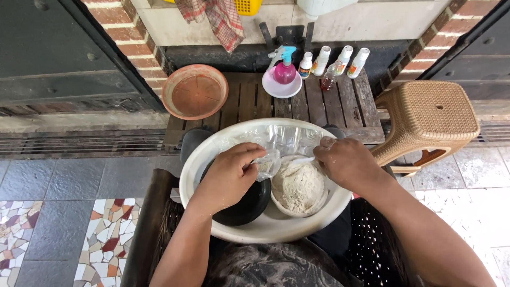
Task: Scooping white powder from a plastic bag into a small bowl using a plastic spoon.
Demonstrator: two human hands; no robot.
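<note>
A slatted wooden table stands against the brick wall, with a tan plastic stool tipped at its right edge and a terracotta saucer overhanging its left edge. A wide white basin sits at the table's near edge, on the person's lap. Inside it, a black dish lies left and a white bowl of pale powder right, touching each other. Across the basin's far side stretches a clear plastic bag. The left hand is closed, pinching the bag's corner over the bowl; the right hand grips its other edge. At the table's back edge stand a pink spray bottle and four small white bottles.
</note>
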